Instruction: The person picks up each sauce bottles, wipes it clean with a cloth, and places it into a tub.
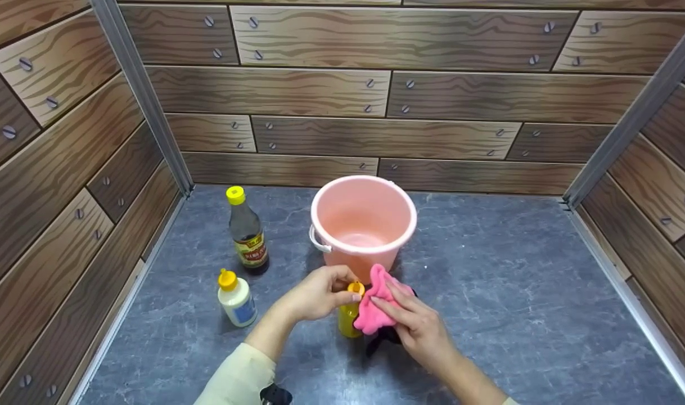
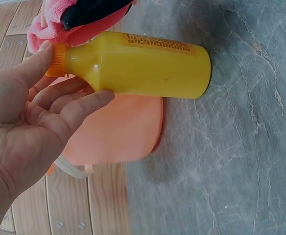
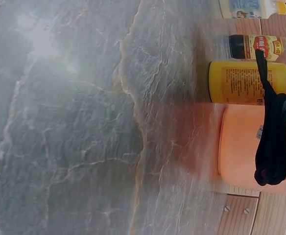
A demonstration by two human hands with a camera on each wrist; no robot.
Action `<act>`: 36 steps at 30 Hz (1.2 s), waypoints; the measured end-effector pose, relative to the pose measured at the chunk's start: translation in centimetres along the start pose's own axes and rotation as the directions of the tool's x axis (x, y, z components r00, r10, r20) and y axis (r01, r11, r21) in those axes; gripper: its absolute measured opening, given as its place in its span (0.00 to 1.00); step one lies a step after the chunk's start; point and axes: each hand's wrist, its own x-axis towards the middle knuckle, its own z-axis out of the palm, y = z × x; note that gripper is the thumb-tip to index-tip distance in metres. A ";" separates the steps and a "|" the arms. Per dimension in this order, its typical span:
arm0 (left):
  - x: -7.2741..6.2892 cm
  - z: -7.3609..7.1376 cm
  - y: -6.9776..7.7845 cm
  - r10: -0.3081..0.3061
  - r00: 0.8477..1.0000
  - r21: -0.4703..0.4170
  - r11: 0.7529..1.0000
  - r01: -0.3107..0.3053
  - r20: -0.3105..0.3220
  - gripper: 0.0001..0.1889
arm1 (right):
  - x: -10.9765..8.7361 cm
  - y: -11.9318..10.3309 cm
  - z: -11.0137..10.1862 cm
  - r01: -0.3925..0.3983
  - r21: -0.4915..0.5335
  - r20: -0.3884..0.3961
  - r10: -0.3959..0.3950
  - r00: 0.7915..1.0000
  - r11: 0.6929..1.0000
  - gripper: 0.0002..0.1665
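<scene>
A yellow bottle (image 2: 148, 73) with an orange cap (image 2: 58, 59) stands on the floor right in front of the pink bucket. My left hand (image 1: 319, 293) pinches the cap, its thumb on the near side and its other fingers loosely bent beside the bottle's neck. In my right hand (image 1: 424, 326) is a fluffy pink cloth (image 1: 379, 304), held close against the bottle's right side. A black fabric piece with a strap (image 3: 273, 142) hangs from under the cloth and overlaps the bottle in the right wrist view.
The pink bucket (image 1: 342, 259) has a white handle on its left. To the left stand a dark sauce bottle (image 1: 251, 247) with a yellow cap and a small white bottle (image 1: 239, 304) with an orange-yellow cap. Wood-patterned walls (image 1: 320, 93) enclose the grey marbled floor (image 1: 517, 292).
</scene>
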 end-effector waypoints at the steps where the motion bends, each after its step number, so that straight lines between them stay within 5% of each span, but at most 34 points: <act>1: 0.0 0.0 0.0 -0.001 1.000 -0.002 1.000 0.001 0.002 0.06 | 0.1 0.0 0.1 0.003 0.003 0.004 -0.003 1.000 1.000 0.44; 21: 0.1 -0.1 0.1 -0.004 1.000 -0.048 0.999 0.005 0.015 0.06 | 0.3 0.4 1.3 -0.006 0.071 0.004 0.006 1.000 0.997 0.41; 29: 0.1 -0.3 0.0 -0.032 0.999 -0.032 0.999 0.033 0.030 0.05 | 0.1 0.8 2.0 0.066 0.061 0.006 -0.067 0.998 0.996 0.27; 36: 0.1 -0.4 0.1 -0.018 0.999 -0.039 0.999 0.020 0.043 0.06 | -0.3 1.0 2.2 0.041 0.098 0.018 -0.043 0.999 0.994 0.30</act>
